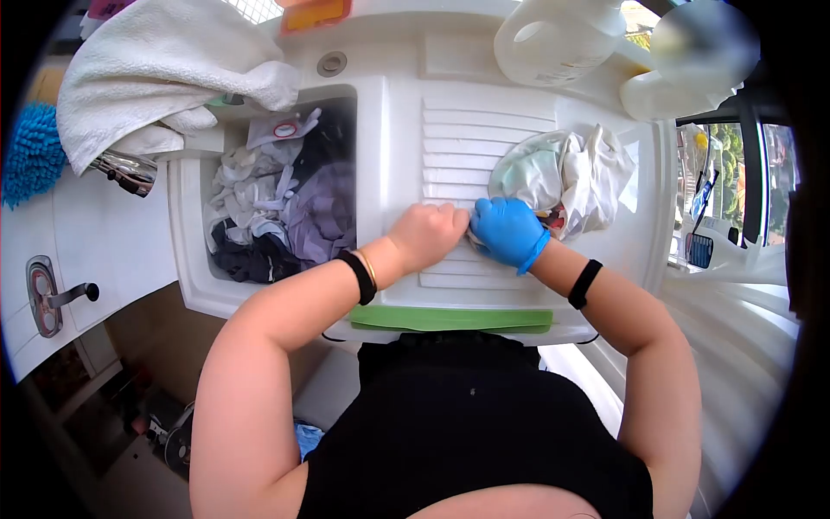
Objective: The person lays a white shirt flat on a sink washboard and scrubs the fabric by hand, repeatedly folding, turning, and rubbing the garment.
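Observation:
My left hand is bare and closed in a fist, its knuckles against my right hand. The right hand wears a blue rubber glove and is closed too. A pale edge of cloth shows between the two fists; the rest of what they grip is covered by the fingers. Bunched up just beyond the glove lies a white garment with a small dark and red patch, partly hidden by the glove. Under both hands is the ridged white washboard of the laundry sink.
At the left, the sink basin holds wet white, lilac and dark clothes. A white towel hangs over the faucet. Large plastic jugs stand at the back right. A green strip runs along the front edge.

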`<state>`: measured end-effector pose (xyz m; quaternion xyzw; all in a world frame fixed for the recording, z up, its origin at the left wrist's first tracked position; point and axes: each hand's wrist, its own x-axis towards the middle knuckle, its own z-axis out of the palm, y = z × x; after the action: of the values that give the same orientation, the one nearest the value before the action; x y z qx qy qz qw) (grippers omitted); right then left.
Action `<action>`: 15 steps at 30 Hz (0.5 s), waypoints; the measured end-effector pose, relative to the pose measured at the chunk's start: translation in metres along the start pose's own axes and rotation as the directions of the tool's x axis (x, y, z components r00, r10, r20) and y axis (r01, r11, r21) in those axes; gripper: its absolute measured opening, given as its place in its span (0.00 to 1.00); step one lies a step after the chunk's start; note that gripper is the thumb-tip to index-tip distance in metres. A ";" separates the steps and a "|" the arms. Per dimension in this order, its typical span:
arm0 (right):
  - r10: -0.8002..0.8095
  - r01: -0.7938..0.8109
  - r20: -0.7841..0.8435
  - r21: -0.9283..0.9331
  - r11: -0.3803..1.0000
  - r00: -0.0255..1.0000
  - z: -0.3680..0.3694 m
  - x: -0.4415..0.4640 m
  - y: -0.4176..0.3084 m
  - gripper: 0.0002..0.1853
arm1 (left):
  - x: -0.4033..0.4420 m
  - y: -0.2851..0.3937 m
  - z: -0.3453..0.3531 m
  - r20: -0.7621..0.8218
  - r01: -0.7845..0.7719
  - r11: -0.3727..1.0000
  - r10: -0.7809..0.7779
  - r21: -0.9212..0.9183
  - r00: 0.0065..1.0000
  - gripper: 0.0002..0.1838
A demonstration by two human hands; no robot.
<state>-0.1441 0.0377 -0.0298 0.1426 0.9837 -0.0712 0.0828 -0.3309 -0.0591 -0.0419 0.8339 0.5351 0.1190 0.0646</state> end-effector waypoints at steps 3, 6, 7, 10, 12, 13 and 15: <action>0.125 -0.107 -0.132 0.141 0.984 0.983 0.001 0.031 0.029 0.09 | 0.034 -0.032 0.006 -0.095 0.130 0.991 -0.133 -0.033 0.987 0.03; 0.336 -0.324 -0.108 0.112 0.939 0.936 -0.007 0.069 0.047 0.10 | 0.063 -0.058 0.011 -0.172 0.234 0.972 -0.229 0.012 0.958 0.03; 0.351 -0.338 -0.115 0.119 0.934 0.929 -0.007 0.068 0.044 0.10 | 0.069 -0.064 0.009 -0.188 0.256 0.965 -0.243 0.048 0.952 0.03; 0.162 -0.157 -0.019 0.143 0.977 0.987 -0.011 0.028 0.015 0.11 | 0.023 -0.022 0.008 -0.117 0.144 0.988 -0.151 -0.062 0.982 0.04; -0.098 0.097 0.108 0.011 0.995 0.989 0.012 0.008 0.014 0.12 | -0.006 0.000 0.006 0.002 0.070 0.997 -0.070 0.017 0.998 0.04; -0.052 0.049 0.030 0.115 0.992 0.998 0.006 0.022 0.025 0.12 | 0.009 -0.012 0.004 -0.069 0.107 0.994 -0.107 -0.001 0.992 0.04; 0.133 -0.116 -0.108 0.148 0.982 0.985 -0.002 0.049 0.036 0.11 | 0.040 -0.040 0.001 -0.115 0.181 0.982 -0.186 -0.052 0.976 0.04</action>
<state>-0.1798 0.0856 -0.0407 0.2135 0.9685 -0.1269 0.0187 -0.3493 -0.0058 -0.0473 0.7707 0.6102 0.1731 0.0606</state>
